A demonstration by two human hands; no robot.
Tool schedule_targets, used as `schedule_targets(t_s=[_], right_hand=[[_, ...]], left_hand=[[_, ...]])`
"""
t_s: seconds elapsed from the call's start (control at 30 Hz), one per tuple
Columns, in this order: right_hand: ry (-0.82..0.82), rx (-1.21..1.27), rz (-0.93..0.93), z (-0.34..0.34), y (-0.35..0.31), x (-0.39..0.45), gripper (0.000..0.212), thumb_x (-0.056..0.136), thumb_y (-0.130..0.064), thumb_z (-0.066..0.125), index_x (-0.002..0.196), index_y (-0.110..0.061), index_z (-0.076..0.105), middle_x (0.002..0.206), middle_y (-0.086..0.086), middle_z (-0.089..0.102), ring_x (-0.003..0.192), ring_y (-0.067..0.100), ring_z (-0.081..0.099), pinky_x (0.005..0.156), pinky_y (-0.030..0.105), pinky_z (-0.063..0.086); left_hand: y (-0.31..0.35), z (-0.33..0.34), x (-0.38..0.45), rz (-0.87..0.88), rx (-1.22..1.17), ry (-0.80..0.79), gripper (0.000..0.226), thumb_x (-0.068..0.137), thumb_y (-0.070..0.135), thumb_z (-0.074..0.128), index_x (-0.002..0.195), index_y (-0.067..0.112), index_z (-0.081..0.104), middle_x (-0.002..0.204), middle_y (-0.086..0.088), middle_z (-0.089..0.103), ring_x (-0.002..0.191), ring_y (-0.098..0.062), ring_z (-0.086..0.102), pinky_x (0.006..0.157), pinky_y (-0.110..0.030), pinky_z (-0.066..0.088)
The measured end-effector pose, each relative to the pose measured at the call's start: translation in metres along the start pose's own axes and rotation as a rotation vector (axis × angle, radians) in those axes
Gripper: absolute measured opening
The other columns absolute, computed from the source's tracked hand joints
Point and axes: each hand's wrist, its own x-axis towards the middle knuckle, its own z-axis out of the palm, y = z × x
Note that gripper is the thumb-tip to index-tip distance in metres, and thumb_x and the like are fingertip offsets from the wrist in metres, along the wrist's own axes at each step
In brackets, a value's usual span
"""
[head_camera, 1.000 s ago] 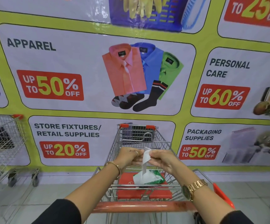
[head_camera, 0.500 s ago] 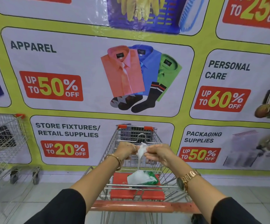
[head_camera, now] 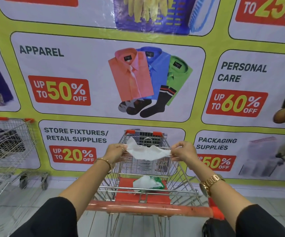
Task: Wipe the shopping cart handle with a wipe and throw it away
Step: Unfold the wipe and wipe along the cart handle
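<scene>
Wipe is held spread between both hands, raised above the cart basket and well forward of the handle. One end is pinched by the left hand, the other by the right hand; the sheet is stretched flat between them with a slight sag in the middle. No other thing is gripped by either hand.

Handle, an orange bar, lies below and nearer the body than both hands, crossing between the two forearms. It is not touched by the wipe or by either hand. Dark specks are seen on its right part, though whether dirt or wear cannot be told.

Wipe packet, white and green, rests on the red child seat flap, directly beneath the hands and just beyond the handle.

Step in hand is judged to be the unfolding of the wipe; wiping is not yet begun, so the task is judged early.

Next move, as judged: the wipe is to be brought down and back toward the body, laid over the bar, wrapped by one hand and drawn along its length end to end. A bin for disposal is not seen from here; its place would have to be found afterward.
</scene>
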Motion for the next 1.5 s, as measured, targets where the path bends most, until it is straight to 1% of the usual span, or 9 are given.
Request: schedule_targets(t_s=[0.13,0.3,0.47,0.8,0.93,1.07,1.17,1.3,1.5], right_hand=[[-0.013,0.137,0.032,-0.015,0.006,-0.008,0.020,0.077,0.011,0.060,0.068,-0.006,0.056,0.068,0.017,0.063,0.049,0.021,0.062,0.044,0.024,0.057],[-0.101,0.237,0.005,-0.017,0.018,-0.031,0.021,0.084,0.007,0.055,0.069,-0.006,0.061,0.066,0.013,0.061,0.044,0.013,0.061,0.047,0.021,0.057],[-0.184,0.216,-0.062,-0.016,0.038,-0.059,0.024,0.083,0.009,0.054,0.079,-0.010,0.067,0.084,0.010,0.064,0.067,0.020,0.060,0.059,0.024,0.056],[-0.239,0.118,-0.136,-0.021,0.071,-0.096,0.031,0.081,0.013,0.054,0.105,-0.002,0.065,0.091,0.003,0.066,0.072,0.012,0.061,0.053,0.015,0.051],[-0.170,0.026,-0.114,-0.018,0.083,-0.105,0.030,0.081,0.010,0.055,0.104,-0.005,0.067,0.094,-0.001,0.064,0.075,0.010,0.059,0.053,0.014,0.050],[-0.105,-0.137,-0.081,-0.012,0.094,-0.114,0.029,0.084,0.004,0.051,0.106,-0.009,0.066,0.102,0.003,0.065,0.073,0.011,0.058,0.064,0.026,0.051],[-0.011,-0.348,-0.160,-0.007,0.096,-0.122,0.031,0.085,0.002,0.048,0.108,-0.008,0.066,0.114,0.007,0.067,0.060,0.009,0.057,0.055,0.010,0.047],[0.115,-0.580,-0.230,0.004,0.099,-0.137,0.032,0.084,0.004,0.046,0.106,-0.005,0.066,0.113,0.014,0.067,0.101,0.025,0.059,0.085,0.031,0.046],[0.387,-0.795,-0.113,0.005,0.094,-0.145,0.025,0.085,-0.009,0.050,0.105,-0.010,0.065,0.126,0.014,0.055,0.118,0.033,0.040,0.093,0.046,0.038]], left_hand=[[-0.007,-0.015,-0.020,-0.073,-0.204,-0.016,0.021,0.095,-0.004,0.040,0.105,-0.006,0.058,0.085,-0.012,0.063,0.053,-0.011,0.069,0.045,-0.016,0.057],[-0.026,-0.014,-0.057,-0.135,-0.597,-0.073,0.021,0.097,-0.001,0.034,0.087,0.000,0.053,0.094,-0.016,0.058,0.081,-0.026,0.060,0.092,-0.042,0.050],[-0.048,-0.011,-0.090,-0.255,-0.756,-0.032,0.023,0.094,0.010,0.033,0.079,0.007,0.049,0.087,-0.014,0.057,0.080,-0.026,0.058,0.067,-0.037,0.060],[-0.072,-0.007,-0.125,-0.011,-0.061,0.311,0.030,0.078,0.007,0.071,0.058,0.014,0.049,0.065,-0.001,0.053,0.057,-0.013,0.048,0.037,-0.013,0.046],[-0.085,-0.014,-0.128,0.122,0.146,0.352,0.007,0.083,0.010,0.066,0.077,0.007,0.068,0.074,-0.007,0.062,0.070,-0.020,0.056,0.057,-0.022,0.048],[-0.088,-0.016,-0.129,0.255,0.458,0.334,0.034,0.088,0.012,0.059,0.055,0.020,0.056,0.060,0.001,0.057,0.056,-0.010,0.049,0.068,-0.027,0.052],[-0.089,-0.014,-0.127,0.358,0.635,0.331,0.016,0.086,0.013,0.061,0.085,0.003,0.074,0.086,-0.013,0.074,0.071,-0.018,0.059,0.078,-0.032,0.054],[-0.096,-0.001,-0.125,0.468,0.987,0.428,0.021,0.085,0.030,0.060,0.091,0.016,0.074,0.103,-0.001,0.070,0.101,-0.020,0.057,0.093,-0.038,0.041],[-0.102,-0.002,-0.116,0.358,0.965,0.464,0.014,0.078,0.032,0.065,0.084,0.024,0.075,0.121,0.004,0.062,0.127,-0.020,0.040,0.107,-0.052,0.027]])
